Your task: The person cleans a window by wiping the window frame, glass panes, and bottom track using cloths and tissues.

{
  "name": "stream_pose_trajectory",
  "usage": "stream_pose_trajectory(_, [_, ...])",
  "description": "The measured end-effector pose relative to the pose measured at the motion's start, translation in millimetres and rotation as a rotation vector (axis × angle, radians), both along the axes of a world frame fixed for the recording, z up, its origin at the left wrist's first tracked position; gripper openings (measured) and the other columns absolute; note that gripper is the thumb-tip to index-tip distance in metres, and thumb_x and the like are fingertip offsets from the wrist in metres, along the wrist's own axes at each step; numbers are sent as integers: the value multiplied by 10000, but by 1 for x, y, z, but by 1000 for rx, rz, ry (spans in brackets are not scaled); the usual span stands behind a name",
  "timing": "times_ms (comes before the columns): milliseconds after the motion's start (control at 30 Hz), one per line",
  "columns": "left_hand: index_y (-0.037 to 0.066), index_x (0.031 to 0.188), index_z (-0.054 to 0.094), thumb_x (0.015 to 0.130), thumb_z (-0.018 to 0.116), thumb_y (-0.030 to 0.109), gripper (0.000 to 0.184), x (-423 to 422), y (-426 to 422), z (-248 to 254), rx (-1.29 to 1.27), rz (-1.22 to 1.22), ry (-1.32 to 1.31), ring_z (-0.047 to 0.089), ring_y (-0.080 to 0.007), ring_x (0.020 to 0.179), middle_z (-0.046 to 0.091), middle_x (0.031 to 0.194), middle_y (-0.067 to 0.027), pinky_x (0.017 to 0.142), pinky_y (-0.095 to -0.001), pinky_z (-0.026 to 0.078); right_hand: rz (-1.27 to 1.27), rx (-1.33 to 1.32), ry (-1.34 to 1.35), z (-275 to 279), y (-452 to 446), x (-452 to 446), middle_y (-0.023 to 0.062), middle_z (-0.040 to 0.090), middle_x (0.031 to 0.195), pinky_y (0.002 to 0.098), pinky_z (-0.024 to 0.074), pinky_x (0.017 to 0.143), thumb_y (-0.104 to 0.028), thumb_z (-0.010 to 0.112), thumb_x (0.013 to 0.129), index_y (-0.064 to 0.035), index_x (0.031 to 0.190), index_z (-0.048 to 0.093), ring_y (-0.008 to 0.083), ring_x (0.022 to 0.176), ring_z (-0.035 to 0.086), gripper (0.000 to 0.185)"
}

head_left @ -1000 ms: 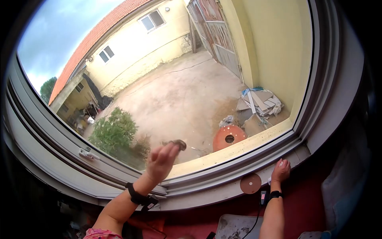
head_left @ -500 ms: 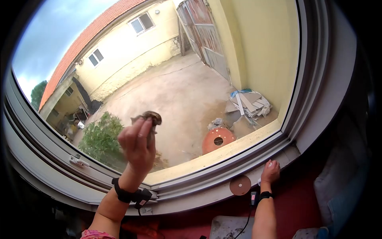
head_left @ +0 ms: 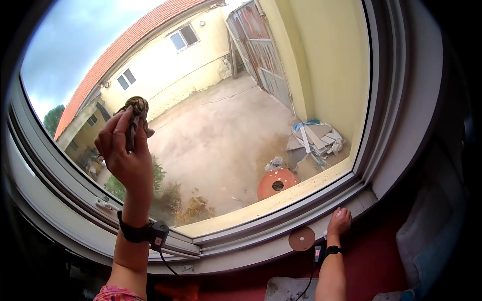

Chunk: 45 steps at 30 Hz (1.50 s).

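My left hand (head_left: 123, 150) is raised in front of the window pane (head_left: 216, 135), its fingers pinching a crumpled, dark brownish rag (head_left: 134, 118). Whether the rag touches the glass I cannot tell. Lower right, my right hand (head_left: 340, 222) rests at the inner window sill (head_left: 261, 254) with its fingers curled in. A small whitish spot shows at those fingers; what it belongs to is unclear. Just left of this hand, a round brown disc (head_left: 302, 239) with a small centre hole lies on the sill.
The window frame (head_left: 281, 215) curves around the pane, with a white handle (head_left: 107, 204) at lower left. A grey flat-topped item (head_left: 286, 289) sits below the sill. Pale fabric (head_left: 427, 241) is at the right. Beyond the glass are a yard, plants and stacked boards (head_left: 317, 138).
My left hand has moved up and to the left across the pane with the rag. My right hand has stayed at the sill. The view has shifted slightly.
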<state>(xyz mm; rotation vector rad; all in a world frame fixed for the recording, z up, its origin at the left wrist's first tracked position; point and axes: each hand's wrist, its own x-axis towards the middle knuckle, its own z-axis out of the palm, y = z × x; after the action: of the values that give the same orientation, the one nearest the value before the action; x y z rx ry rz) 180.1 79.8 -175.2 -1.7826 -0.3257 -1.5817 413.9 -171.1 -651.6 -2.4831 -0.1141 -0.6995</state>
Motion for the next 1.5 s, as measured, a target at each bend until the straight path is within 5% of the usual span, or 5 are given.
stream_pose_trajectory(333, [18, 1157, 592, 794, 596, 82, 369, 9, -10, -263, -252, -212, 1349, 518, -188, 988, 551, 1089, -69, 801, -284, 478, 4, 24, -13, -1, -1, -1, 134, 571, 836, 420, 486, 668, -179, 630, 833, -52, 796, 528, 334, 794, 577, 167])
stream_pose_trajectory(667, [58, 1016, 660, 752, 700, 20, 270, 35, -10, 16, -93, -122, -25, 548, -261, 922, 611, 1008, -90, 817, -366, 444, -2, 5, 64, 4, 0, -2, 121, 583, 859, 411, 488, 670, -208, 602, 853, -63, 820, 550, 323, 790, 585, 157])
stream_pose_trajectory(1000, [-4, 1086, 601, 770, 586, 41, 320, 43, -26, -303, -418, -306, 1340, 548, -212, 947, 545, 1079, -91, 806, -311, 480, 9, 34, 14, 4, -1, -2, 128, 576, 837, 416, 488, 665, -185, 624, 828, -65, 806, 542, 328, 785, 580, 148])
stream_pose_trajectory(1300, [44, 1015, 666, 708, 706, -25, 317, 75, -42, -39, -113, -239, 187, 558, -242, 885, 626, 993, -79, 789, -338, 456, 6, 42, 37, 8, 1, -3, 129, 578, 837, 421, 482, 674, -179, 622, 826, -64, 796, 542, 330, 788, 582, 144])
stream_pose_trajectory(1500, [33, 1099, 627, 684, 703, 5, 422, 102, -48, -158, -191, -427, 648, 537, -223, 961, 575, 1093, -62, 801, -322, 458, -2, 23, -29, 4, 0, -2, 122, 558, 800, 420, 482, 647, -190, 638, 813, -73, 785, 534, 322, 755, 574, 158])
